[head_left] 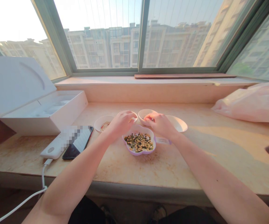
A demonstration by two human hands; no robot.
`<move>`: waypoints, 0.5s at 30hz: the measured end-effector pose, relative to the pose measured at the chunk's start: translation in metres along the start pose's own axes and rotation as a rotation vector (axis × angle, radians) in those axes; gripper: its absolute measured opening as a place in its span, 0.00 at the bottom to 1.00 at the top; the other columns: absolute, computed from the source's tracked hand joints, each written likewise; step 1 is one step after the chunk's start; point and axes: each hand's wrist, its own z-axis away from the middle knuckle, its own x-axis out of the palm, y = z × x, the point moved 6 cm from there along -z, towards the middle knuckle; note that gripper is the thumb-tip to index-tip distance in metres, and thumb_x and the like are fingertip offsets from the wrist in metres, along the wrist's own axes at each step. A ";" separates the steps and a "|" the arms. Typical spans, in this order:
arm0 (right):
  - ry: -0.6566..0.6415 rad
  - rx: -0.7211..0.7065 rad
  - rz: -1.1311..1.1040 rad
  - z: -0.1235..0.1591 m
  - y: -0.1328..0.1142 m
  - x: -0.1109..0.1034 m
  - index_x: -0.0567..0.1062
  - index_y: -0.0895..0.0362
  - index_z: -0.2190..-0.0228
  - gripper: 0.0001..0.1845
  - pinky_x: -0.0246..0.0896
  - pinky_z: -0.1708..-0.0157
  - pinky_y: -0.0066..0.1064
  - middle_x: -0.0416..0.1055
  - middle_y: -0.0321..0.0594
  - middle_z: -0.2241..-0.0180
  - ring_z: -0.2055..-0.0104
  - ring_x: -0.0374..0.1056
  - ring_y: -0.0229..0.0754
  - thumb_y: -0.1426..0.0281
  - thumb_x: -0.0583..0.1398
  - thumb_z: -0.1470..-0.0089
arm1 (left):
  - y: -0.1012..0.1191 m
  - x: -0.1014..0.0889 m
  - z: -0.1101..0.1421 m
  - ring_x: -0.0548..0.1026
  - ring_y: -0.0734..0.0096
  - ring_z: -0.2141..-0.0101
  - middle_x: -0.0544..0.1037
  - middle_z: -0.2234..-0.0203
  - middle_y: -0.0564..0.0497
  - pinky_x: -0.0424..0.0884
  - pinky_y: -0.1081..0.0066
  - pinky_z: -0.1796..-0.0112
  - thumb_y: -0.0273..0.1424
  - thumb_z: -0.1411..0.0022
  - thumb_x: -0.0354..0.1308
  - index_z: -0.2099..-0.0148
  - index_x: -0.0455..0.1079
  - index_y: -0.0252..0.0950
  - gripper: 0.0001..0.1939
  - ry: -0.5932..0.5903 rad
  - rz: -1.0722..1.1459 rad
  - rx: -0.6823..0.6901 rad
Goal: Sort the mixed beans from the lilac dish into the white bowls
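Observation:
A purple-rimmed, flower-shaped bowl (139,152) in front of me holds mixed beans (140,142), pale yellow, green and dark. Behind it stand several small white bowls. My left hand (122,123) is over one white bowl (135,116), fingers bent together with their tips at its rim. My right hand (159,122) reaches into another white bowl (146,111), fingertips pinched. Whatever either pinch holds is too small or hidden. The far-left bowl (98,123) contains reddish and pale bits. At the right, a further white bowl (182,124) is partly behind my right hand.
On the left are an open white box (66,109), a white power bank (52,149) with a cable (43,174), and a black phone (77,146). A pinkish plastic bag (253,102) lies at the right. The window ledge (101,80) bounds the back of the counter (172,168).

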 end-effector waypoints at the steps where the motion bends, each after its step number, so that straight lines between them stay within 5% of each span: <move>1: 0.028 0.027 0.001 -0.001 0.006 -0.002 0.82 0.54 0.66 0.15 0.61 0.63 0.34 0.80 0.40 0.63 0.63 0.72 0.44 0.67 0.56 0.36 | 0.004 0.002 0.001 0.77 0.63 0.52 0.80 0.51 0.46 0.71 0.65 0.49 0.23 0.32 0.51 0.53 0.78 0.37 0.15 -0.020 0.005 0.029; 6: 0.089 0.083 0.010 -0.005 0.024 -0.003 0.82 0.54 0.61 0.13 0.65 0.57 0.36 0.81 0.41 0.58 0.58 0.74 0.46 0.70 0.57 0.39 | 0.017 0.018 0.007 0.79 0.64 0.60 0.82 0.61 0.48 0.71 0.68 0.57 0.23 0.33 0.51 0.58 0.80 0.38 0.15 -0.255 -0.012 0.104; 10: 0.081 0.105 0.042 -0.007 0.029 -0.001 0.82 0.53 0.62 0.13 0.66 0.55 0.37 0.81 0.42 0.56 0.55 0.74 0.47 0.72 0.57 0.39 | 0.026 0.028 0.015 0.78 0.65 0.58 0.82 0.57 0.48 0.71 0.69 0.56 0.22 0.37 0.54 0.55 0.80 0.39 0.15 -0.401 0.012 0.187; 13: 0.077 0.099 0.086 -0.006 0.028 -0.002 0.82 0.53 0.63 0.12 0.66 0.55 0.37 0.81 0.42 0.56 0.54 0.74 0.49 0.71 0.57 0.39 | 0.035 0.033 0.020 0.78 0.64 0.57 0.81 0.58 0.49 0.71 0.68 0.56 0.22 0.41 0.58 0.56 0.80 0.40 0.14 -0.458 0.032 0.268; 15: 0.076 0.100 0.105 -0.004 0.026 -0.002 0.82 0.52 0.62 0.13 0.66 0.56 0.38 0.80 0.43 0.55 0.53 0.74 0.50 0.70 0.57 0.39 | 0.035 0.032 0.019 0.78 0.64 0.59 0.82 0.62 0.50 0.71 0.68 0.57 0.21 0.43 0.59 0.61 0.80 0.41 0.12 -0.397 0.052 0.214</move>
